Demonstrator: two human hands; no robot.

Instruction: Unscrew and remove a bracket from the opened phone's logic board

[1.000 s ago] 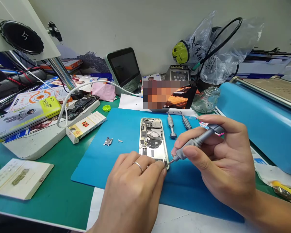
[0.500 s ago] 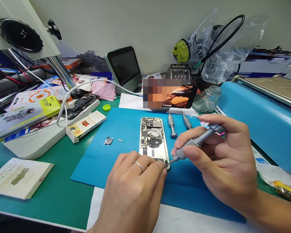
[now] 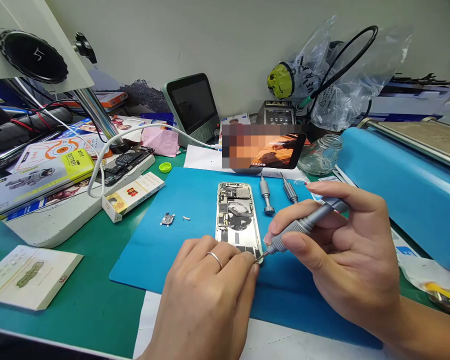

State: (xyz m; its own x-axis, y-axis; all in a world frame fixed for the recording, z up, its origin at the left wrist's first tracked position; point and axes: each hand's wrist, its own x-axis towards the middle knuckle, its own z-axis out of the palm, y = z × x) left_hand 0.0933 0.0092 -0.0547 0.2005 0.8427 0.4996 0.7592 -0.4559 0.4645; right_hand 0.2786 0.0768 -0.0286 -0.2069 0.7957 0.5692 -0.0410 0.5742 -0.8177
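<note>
An opened smartphone point(image 3: 241, 220) lies on the blue mat with its inner boards bare. My left hand point(image 3: 210, 290), a ring on one finger, covers the phone's lower end and grips it, fingers closed; the fingertips are partly hidden. A grey precision screwdriver point(image 3: 303, 222) is held in my right hand point(image 3: 352, 240), one finger resting on its cap. The driver slants down to the left, its tip at the phone's lower right corner beside my left fingertips. Any screw under the tip is too small to make out.
Two more screwdrivers point(image 3: 265, 195) lie beyond the phone. Small metal parts point(image 3: 167, 219) rest left on the blue mat point(image 3: 142, 260). Behind stand a propped phone playing video point(image 3: 285, 152) and a glass jar point(image 3: 320, 155). A blue machine point(image 3: 397, 195) flanks the right, a microscope stand point(image 3: 93, 112) the left.
The screwdriver's tip stays at the phone's corner while its handle has shifted very slightly. Both hands keep nearly the same place and grip. The picture on the propped phone has changed.
</note>
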